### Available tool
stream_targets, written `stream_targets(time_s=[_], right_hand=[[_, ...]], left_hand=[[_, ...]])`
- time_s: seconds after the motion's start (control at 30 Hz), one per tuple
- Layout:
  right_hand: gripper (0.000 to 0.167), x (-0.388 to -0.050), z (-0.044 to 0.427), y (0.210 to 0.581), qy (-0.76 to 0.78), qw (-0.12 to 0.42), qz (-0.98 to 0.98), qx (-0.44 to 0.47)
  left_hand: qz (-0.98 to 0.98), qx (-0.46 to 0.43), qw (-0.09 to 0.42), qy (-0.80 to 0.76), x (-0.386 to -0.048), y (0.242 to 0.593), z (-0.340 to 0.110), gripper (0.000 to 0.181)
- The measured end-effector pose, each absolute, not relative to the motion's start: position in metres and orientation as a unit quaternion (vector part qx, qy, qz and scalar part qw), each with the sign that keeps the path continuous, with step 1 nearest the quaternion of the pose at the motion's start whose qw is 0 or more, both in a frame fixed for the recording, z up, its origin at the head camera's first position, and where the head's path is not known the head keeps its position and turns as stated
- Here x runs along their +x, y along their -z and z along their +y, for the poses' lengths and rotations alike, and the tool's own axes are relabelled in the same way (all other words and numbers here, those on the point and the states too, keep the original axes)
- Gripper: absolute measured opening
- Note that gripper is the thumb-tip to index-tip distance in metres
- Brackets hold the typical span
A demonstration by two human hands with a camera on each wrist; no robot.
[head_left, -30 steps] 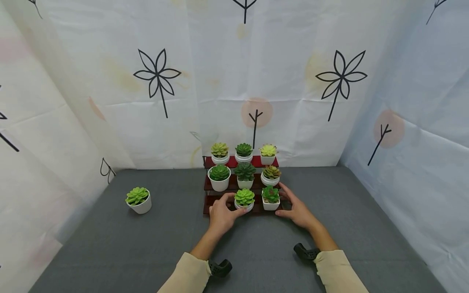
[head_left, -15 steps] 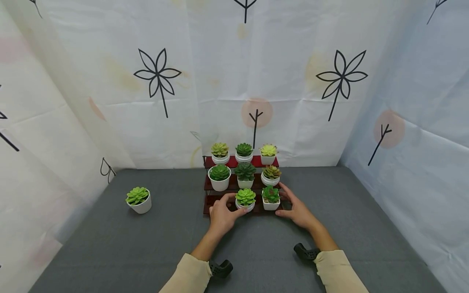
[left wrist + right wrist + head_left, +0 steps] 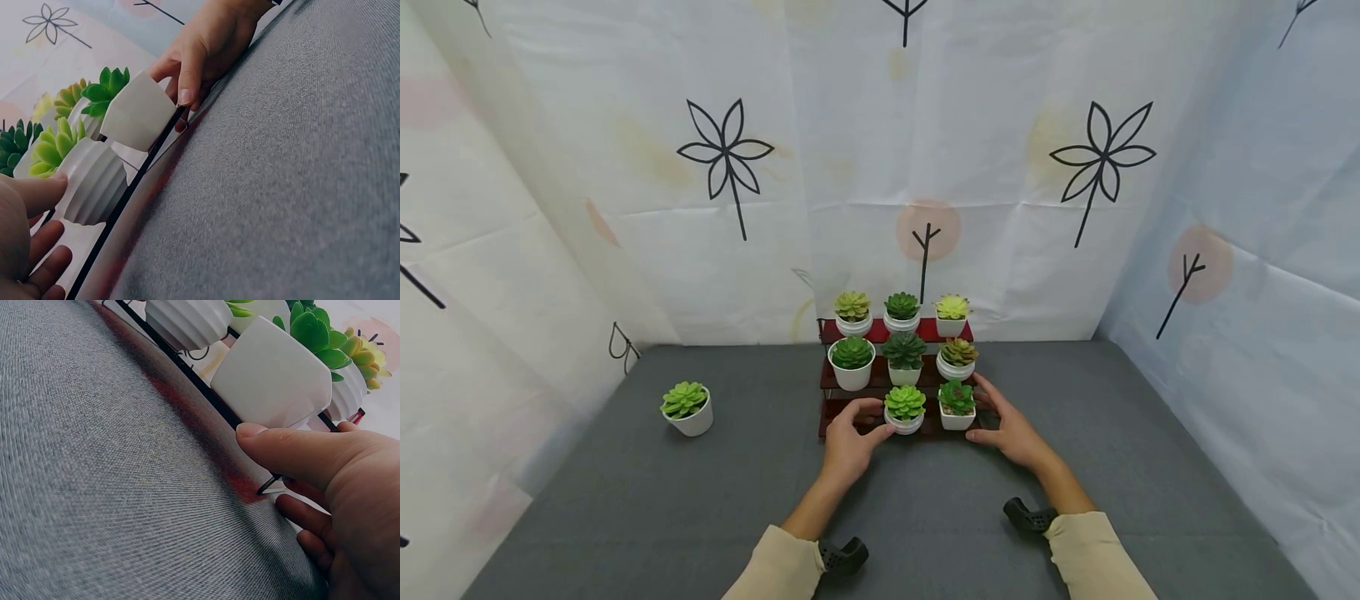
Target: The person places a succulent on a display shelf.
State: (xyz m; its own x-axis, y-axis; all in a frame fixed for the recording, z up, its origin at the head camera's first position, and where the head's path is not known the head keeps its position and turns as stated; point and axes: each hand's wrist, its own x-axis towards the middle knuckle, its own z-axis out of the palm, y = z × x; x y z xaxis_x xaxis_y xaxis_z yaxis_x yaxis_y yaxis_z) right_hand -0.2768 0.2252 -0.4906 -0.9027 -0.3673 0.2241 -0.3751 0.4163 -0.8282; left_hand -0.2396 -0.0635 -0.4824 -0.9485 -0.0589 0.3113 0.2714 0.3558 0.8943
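Observation:
A dark red three-tier plant stand (image 3: 842, 412) holds several small potted succulents. My left hand (image 3: 848, 450) is beside the bright green succulent in a ribbed white pot (image 3: 905, 413) on the bottom tier. Its thumb tip lies at the pot's left side, touching or nearly so, and the fingers are apart from it. My right hand (image 3: 1017, 435) grips the right end of the stand, thumb (image 3: 281, 447) on the front edge, other fingers partly hidden behind. Next to that hand is a succulent in an angular white pot (image 3: 272, 375).
Another light green succulent in a white pot (image 3: 687, 408) stands alone on the grey tabletop (image 3: 760, 508) at the left. A white patterned cloth backdrop (image 3: 850, 150) rises behind and at both sides. Each wrist wears a black camera band (image 3: 1028, 517).
The left hand has drawn slightly left, loosening from the ribbed pot, which shifted slightly to the right before that. The right hand stays at the stand's right end.

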Motion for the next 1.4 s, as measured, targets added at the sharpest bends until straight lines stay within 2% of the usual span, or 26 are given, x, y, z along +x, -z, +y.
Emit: stream_targets(time_s=[0.43,0.63,0.77,1.03,1.2,1.4], right_hand=[[0.092,-0.278,0.224,0.487,-0.495,-0.003,-0.839,0.229],[0.092,-0.278,0.225,0.488,-0.491,-0.002,-0.84,0.231],[0.092,-0.278,0.225,0.488,-0.492,-0.004,-0.841,0.227],[0.092,-0.274,0.224,0.485,-0.49,-0.003,-0.843,0.221],[0.089,-0.261,0.218,0.465,-0.49,-0.003,-0.843,0.22],[0.086,-0.252,0.213,0.45,-0.487,-0.014,-0.845,0.218]], left_hand=[[-0.753,-0.056,0.205,0.623,-0.238,0.473,-0.083,0.015],[-0.755,-0.047,0.216,0.618,-0.219,0.445,-0.092,0.014],[-0.754,-0.034,0.23,0.614,-0.218,0.442,-0.1,0.014],[-0.755,0.008,0.262,0.602,-0.227,0.456,-0.123,0.013],[-0.764,0.024,0.264,0.588,-0.24,0.476,-0.144,0.013],[-0.775,0.049,0.28,0.565,-0.241,0.476,-0.16,0.011]])
